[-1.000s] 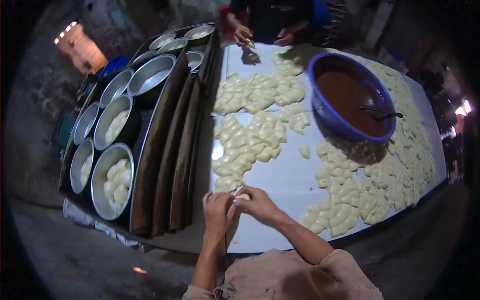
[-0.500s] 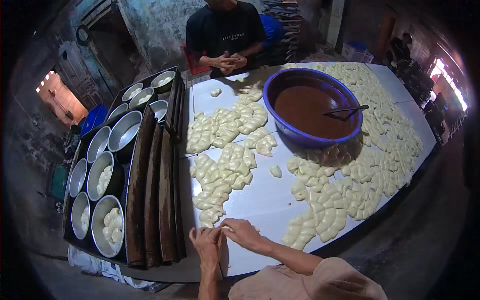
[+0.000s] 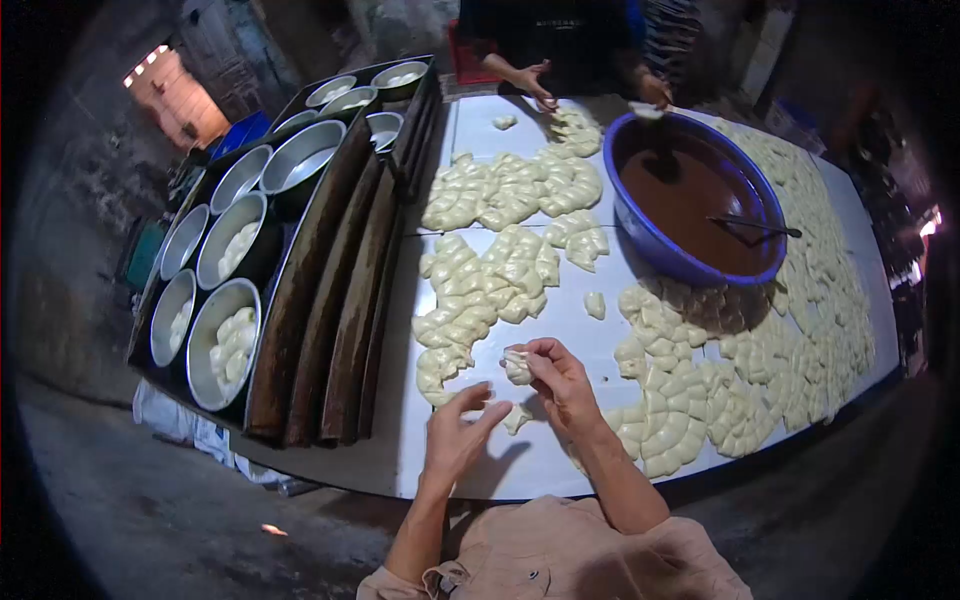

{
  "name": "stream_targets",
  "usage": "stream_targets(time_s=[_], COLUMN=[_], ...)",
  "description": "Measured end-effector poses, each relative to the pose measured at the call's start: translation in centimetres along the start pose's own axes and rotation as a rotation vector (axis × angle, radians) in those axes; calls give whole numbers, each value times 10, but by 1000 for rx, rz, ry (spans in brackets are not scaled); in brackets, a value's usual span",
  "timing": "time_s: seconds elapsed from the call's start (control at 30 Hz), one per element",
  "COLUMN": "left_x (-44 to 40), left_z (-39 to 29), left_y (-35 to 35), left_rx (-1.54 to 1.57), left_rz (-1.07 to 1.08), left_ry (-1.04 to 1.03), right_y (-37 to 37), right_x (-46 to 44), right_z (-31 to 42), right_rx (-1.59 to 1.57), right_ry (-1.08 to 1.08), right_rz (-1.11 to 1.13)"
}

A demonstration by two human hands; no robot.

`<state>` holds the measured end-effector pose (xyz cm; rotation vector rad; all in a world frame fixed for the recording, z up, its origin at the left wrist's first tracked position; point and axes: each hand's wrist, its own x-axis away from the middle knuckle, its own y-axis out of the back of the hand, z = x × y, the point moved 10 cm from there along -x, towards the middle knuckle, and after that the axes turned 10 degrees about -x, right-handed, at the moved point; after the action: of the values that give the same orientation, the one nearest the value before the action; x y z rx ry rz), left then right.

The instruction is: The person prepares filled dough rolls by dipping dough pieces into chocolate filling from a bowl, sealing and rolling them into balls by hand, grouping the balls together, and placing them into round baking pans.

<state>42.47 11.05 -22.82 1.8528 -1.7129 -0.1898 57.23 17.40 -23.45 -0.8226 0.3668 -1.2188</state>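
1. Far left, a dark rectangular tray (image 3: 298, 232) full of round silver metal tins (image 3: 203, 350), with pale dough lumps (image 3: 232, 345) inside several.
2. Just right of the tins, long dark-brown curved strips (image 3: 310, 290) side by side; material hard to tell.
3. Over the near edge of the broad white smooth-topped desk (image 3: 570, 338), the left hand (image 3: 458, 430), palm turned inward, grip released, thumb and fingers spread apart.
4. Beyond the left hand, flat, bumpy, cream-coloured sheets of dough (image 3: 490, 275), spread in patches towards the far side.
5. Just beside the left thumb, a small ragged cream scrap of dough (image 3: 516, 420); contact impossible to tell.
6. Right of that, the right hand (image 3: 567, 390), grip pinched between thumb and fingers around a small off-white lump of soft dough (image 3: 517, 368), raised above the desk.
7. Across the desk, a co-worker in a dark top (image 3: 560, 45): one hand over the dough, the other near the basin rim with a pale piece (image 3: 646, 111).
8. Beyond the right hand, a single loose cream piece (image 3: 594, 305).
9. Further right, a large round blue-purple basin (image 3: 632, 228) of brown liquid (image 3: 690, 205), with a dark long-handled utensil (image 3: 755, 223) leaning on its rim.
10. Far right, around the basin, a wide cream expanse of scored-looking dough (image 3: 800, 340).
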Motion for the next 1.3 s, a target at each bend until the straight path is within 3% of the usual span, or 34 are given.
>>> stream_targets(time_s=[0.03,0.1,0.13,0.23,0.27,0.37,0.4,0.5,0.6,0.7,0.73,0.87,0.97,1.03,1.07,1.17,1.27,1.3], left_x=[-3,-10,-11,-16,-17,-17,-22,-22,-25,-26,-24,-36,-29,-20,-15,-21,-17,-25], left_z=[4,9,3,-2,1,-15,-2,0,0,-17,-40,-69,-105,-130,-138,-129,-151,-152], left_y=[-23,-45,-45,-46,-47,-42,-53,-61,-66,-66,-59,-53,-60,-69,-70,-92,-107,-121], left_rx=[331,522,665,686,553,401,433,357,273,507,446,190,280,357,397,353,608,769], left_rz=[126,230,159,83,92,142,222,290,291,197,201,-70,-192,-252,-280,-214,-311,-180], left_ry=[135,192,190,121,116,8,-4,23,87,155,115,-226,-439,-603,-684,-703,-737,-690], right_y=[-6,-9,-9,5,8,3,5,1,7,19,22,43,44,40,36,29,54,65], right_x=[5,15,19,21,20,18,16,23,17,17,16,14,14,15,24,35,25,21], right_z=[2,-10,-11,0,8,25,11,8,32,42,48,52,59,47,49,64,60,65], right_rx=[33,160,221,595,753,622,598,858,1057,860,867,641,508,200,20,-292,-471,-427], right_ry=[8,-47,-6,165,231,166,78,-146,208,153,230,173,230,123,39,-30,-54,-26], right_rz=[12,-2,13,3,-12,37,226,374,272,103,101,-28,-28,61,-14,-57,26,21])
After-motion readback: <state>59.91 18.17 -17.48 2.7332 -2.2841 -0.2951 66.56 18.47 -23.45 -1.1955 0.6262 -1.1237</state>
